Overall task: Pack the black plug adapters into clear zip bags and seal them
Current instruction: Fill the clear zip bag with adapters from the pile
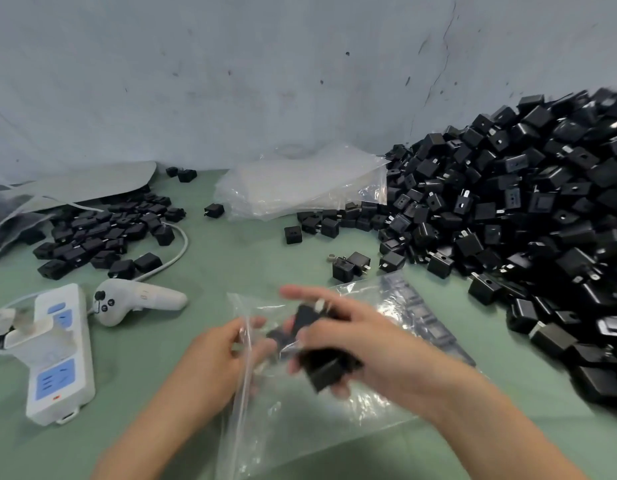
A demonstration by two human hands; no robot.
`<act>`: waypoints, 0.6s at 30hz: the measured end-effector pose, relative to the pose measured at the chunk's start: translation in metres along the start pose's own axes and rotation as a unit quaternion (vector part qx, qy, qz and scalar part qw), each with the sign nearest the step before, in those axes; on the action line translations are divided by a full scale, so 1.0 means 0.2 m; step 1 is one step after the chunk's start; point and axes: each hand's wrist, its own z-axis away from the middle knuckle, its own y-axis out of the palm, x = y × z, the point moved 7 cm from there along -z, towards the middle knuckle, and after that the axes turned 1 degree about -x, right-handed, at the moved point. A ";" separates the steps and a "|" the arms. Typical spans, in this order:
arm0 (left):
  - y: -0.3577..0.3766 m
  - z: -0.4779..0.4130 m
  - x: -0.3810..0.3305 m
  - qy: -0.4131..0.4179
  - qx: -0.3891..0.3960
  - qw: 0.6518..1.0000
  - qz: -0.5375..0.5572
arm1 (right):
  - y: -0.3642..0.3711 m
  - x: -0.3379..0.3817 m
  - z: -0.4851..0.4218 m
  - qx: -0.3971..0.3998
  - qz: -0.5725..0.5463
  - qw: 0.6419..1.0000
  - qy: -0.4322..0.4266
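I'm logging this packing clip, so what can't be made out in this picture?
Head view, adapters in the right hand: motion blur hides their number.
Head view, bag held by the left hand: its zip edge is blurred.
Head view, adapter pile: cut off by the right edge.

White power strip (59, 355) left; white controller (137, 299) just beside.

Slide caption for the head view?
Right hand loads black plug adapters into a clear zip bag the left hand holds.

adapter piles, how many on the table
2: a big heap at right, a smaller pile at left by the white cable. Loose ones lie between; more may hide under bags.
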 end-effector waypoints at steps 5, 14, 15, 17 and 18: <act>0.05 0.04 -0.07 0.068 0.001 0.969 -0.238 | -0.50 0.12 0.05 -0.286 -0.054 0.949 -0.123; 0.18 0.01 -0.15 0.178 -0.003 0.953 -0.245 | -0.69 0.04 0.07 -0.317 -0.064 0.930 -0.174; 0.19 0.00 -0.15 0.170 0.016 0.964 -0.202 | -0.69 0.04 0.07 -0.315 -0.064 0.931 -0.172; 0.18 -0.01 -0.17 0.157 0.025 0.976 -0.146 | -0.69 0.04 0.06 -0.311 -0.062 0.934 -0.166; 0.18 -0.03 -0.18 0.155 0.019 0.977 -0.146 | -0.70 0.03 0.06 -0.307 -0.057 0.936 -0.164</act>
